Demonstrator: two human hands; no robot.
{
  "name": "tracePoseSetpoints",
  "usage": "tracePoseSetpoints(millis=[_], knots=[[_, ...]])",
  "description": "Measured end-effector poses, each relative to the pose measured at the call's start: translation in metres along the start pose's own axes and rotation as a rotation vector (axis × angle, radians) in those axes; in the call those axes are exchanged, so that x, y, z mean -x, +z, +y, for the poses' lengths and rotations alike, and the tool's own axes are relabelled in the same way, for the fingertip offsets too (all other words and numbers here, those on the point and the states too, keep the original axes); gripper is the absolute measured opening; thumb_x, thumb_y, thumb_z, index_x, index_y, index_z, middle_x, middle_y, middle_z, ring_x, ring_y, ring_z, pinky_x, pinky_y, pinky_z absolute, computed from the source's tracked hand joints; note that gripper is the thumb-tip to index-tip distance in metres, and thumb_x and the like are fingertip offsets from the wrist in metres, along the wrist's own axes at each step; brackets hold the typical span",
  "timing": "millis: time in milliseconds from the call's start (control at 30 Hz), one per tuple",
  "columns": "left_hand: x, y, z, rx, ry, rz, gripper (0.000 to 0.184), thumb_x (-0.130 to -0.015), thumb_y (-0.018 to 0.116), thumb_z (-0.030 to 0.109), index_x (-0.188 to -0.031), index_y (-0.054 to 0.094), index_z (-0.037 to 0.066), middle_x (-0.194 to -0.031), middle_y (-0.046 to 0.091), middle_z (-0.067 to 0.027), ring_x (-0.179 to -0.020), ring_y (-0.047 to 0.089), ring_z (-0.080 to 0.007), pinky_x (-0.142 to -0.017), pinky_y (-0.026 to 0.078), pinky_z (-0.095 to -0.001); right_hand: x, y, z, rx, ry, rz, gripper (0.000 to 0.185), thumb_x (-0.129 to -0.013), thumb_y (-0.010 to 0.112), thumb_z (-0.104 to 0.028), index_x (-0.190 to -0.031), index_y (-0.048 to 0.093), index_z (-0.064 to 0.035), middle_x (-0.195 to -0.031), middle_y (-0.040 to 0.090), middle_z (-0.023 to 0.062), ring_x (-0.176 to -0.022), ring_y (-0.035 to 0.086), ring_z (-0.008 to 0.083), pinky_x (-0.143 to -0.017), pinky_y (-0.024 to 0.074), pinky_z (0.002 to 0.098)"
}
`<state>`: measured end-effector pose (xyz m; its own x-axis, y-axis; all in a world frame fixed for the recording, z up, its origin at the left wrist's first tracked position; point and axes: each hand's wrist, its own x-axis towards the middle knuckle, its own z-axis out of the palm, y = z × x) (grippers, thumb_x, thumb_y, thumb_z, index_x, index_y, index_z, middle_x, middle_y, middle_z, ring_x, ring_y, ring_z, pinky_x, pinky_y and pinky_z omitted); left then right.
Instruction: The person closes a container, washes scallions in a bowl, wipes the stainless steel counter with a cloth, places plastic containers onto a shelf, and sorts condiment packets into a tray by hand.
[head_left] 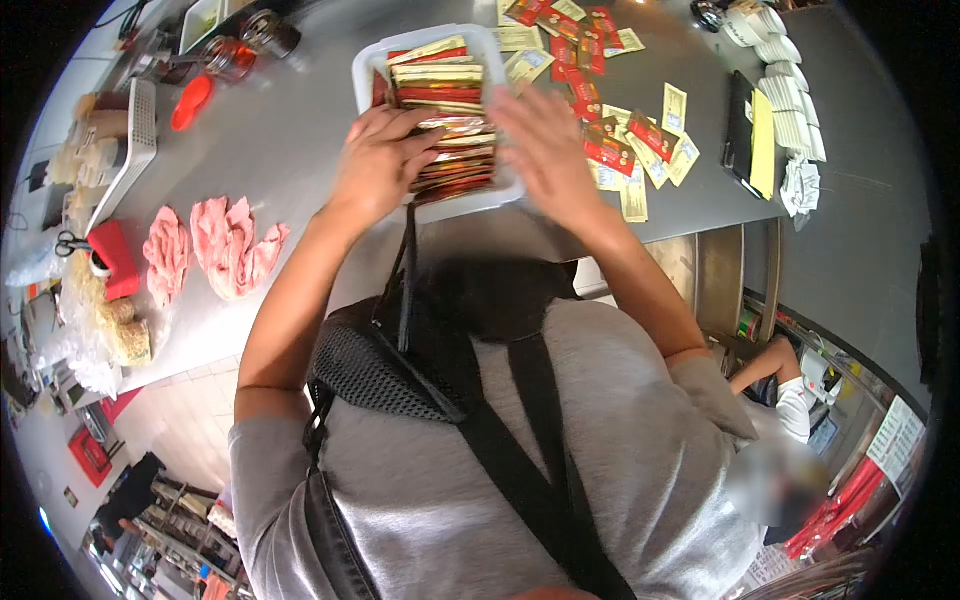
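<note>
A white plastic tub (366, 62) stands on the metal counter, with red and cream sachets (452, 95) packed on edge in a row inside it. My left hand (385, 160) reaches over the tub's left side, its curled fingers and thumb gripping sachets in the row. Over the right rim is my right hand (548, 155), slightly blurred, with its fingers stretched out and apart. Nothing shows in its grasp. Loose sachets (610, 150) in red and cream lie scattered on the counter to the right of the tub.
Pink gloves (232, 245), a red scoop (192, 103) and glass jars (270, 35) are on the left. A yellow pad (763, 145) and stacked white cups (790, 105) stand at the right. Another person's arm (768, 365) shows at the lower right.
</note>
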<state>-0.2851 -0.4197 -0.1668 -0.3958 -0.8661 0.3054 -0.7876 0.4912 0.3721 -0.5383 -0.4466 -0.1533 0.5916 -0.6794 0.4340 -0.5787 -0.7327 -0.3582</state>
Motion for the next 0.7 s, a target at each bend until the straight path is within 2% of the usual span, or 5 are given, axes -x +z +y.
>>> tracePoseSetpoints(millis=[100,200,433,567,700], knots=[[0.008,-0.016,-0.01,0.039,-0.013,-0.065,0.029,-0.086,0.066,0.021,-0.114,0.071,0.015,-0.129,0.06,0.0007,-0.118,0.053,-0.0237,-0.107,0.033,-0.0427,0.03,-0.035,0.063,0.007,0.304,0.119,0.042,-0.08,0.066,-0.002,-0.121,0.062,-0.0095,-0.13,0.058,0.0112,-0.125,0.048,0.0335,-0.101,0.0405,0.0439],[0.013,-0.022,-0.009,0.041,-0.038,-0.074,0.028,-0.085,0.067,0.019,-0.112,0.072,0.015,-0.127,0.062,0.0001,-0.118,0.053,-0.0238,-0.108,0.032,-0.042,0.075,-0.075,0.117,0.264,0.594,-0.186,0.071,-0.071,0.075,-0.01,-0.136,0.049,-0.0109,-0.137,0.05,0.0169,-0.123,0.048,0.0354,-0.105,0.0371,0.0437],[0.008,-0.019,-0.009,0.037,-0.025,0.05,0.024,-0.081,0.07,0.013,-0.105,0.073,0.013,-0.117,0.065,-0.0018,-0.11,0.057,-0.024,-0.1,0.038,-0.0389,0.098,-0.066,0.143,0.383,0.434,-0.302,0.065,-0.072,0.066,-0.007,-0.134,0.049,-0.0015,-0.13,0.052,0.0187,-0.116,0.051,0.0367,-0.099,0.0444,0.0429],[-0.016,-0.022,0.035,0.018,-0.072,0.256,0.024,-0.08,0.068,0.004,-0.103,0.072,0.01,-0.107,0.068,-0.0066,-0.104,0.059,-0.0266,-0.094,0.043,-0.0384,0.09,-0.061,0.151,0.481,0.333,-0.266,0.05,-0.071,0.063,-0.005,-0.12,0.055,0.0004,-0.108,0.058,0.0169,-0.1,0.059,0.0331,-0.086,0.05,0.0421],[-0.062,0.0,0.083,0.073,0.19,0.116,0.028,-0.077,0.064,-0.001,-0.103,0.069,0.007,-0.102,0.065,-0.0077,-0.097,0.06,-0.0278,-0.089,0.046,-0.039,0.082,-0.054,0.164,0.572,0.288,-0.222,0.035,-0.074,0.062,-0.009,-0.107,0.058,-0.0015,-0.098,0.058,0.0139,-0.092,0.06,0.0314,-0.078,0.0499,0.0414]])
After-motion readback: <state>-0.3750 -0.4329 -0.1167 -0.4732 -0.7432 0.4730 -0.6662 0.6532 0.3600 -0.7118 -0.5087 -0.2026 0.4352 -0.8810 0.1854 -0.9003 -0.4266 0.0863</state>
